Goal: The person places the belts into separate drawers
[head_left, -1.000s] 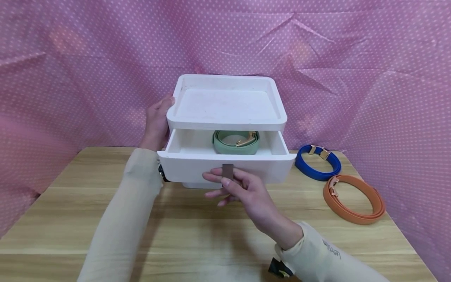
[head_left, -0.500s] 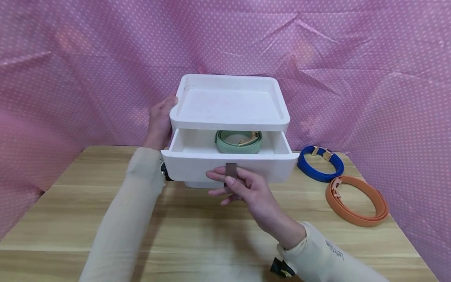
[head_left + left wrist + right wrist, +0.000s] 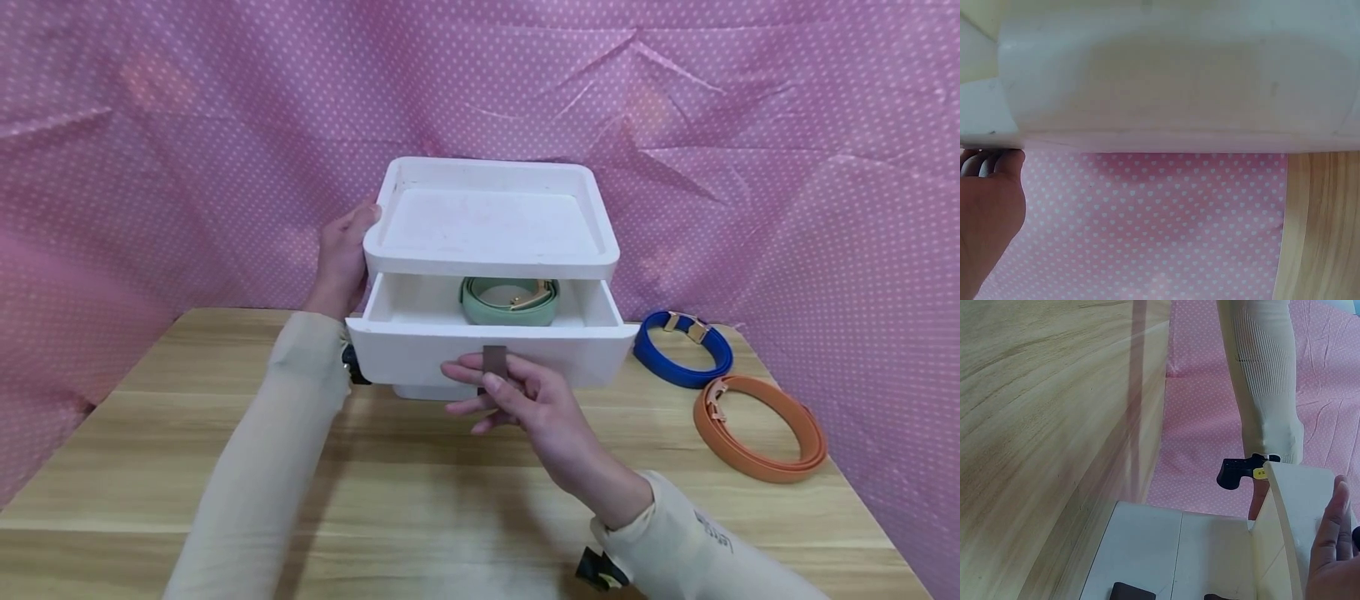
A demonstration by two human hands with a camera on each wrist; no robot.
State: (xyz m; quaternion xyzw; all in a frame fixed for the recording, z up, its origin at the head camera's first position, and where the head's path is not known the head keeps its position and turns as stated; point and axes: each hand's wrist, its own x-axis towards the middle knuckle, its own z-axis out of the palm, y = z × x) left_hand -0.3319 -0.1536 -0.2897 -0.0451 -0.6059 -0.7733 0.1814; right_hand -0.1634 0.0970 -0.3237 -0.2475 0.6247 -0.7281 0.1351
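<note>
A white drawer cabinet (image 3: 491,267) stands on the table, its upper drawer (image 3: 412,354) pulled out. Inside lies a coiled green belt (image 3: 510,314) with a gold buckle. My left hand (image 3: 341,258) grips the cabinet's left side toward the back; in the left wrist view, its fingers (image 3: 1007,164) bend against the far corner. At the drawer front, my right hand (image 3: 540,408) pinches the brown pull tab (image 3: 494,360) between thumb and index finger, the other fingers spread below. The right wrist view shows this hand only in part, at the lower right.
To the cabinet's right, a coiled blue belt (image 3: 684,350) and a coiled orange belt (image 3: 759,429) lie on the wooden table (image 3: 420,517), almost touching. A pink dotted cloth (image 3: 225,150) hangs behind and to the sides. Lower drawer fronts (image 3: 1141,550) appear in the right wrist view.
The whole head view has shifted slightly, so everything appears a little further right. Both hands keep their hold, and the drawer stays pulled out about as far.
</note>
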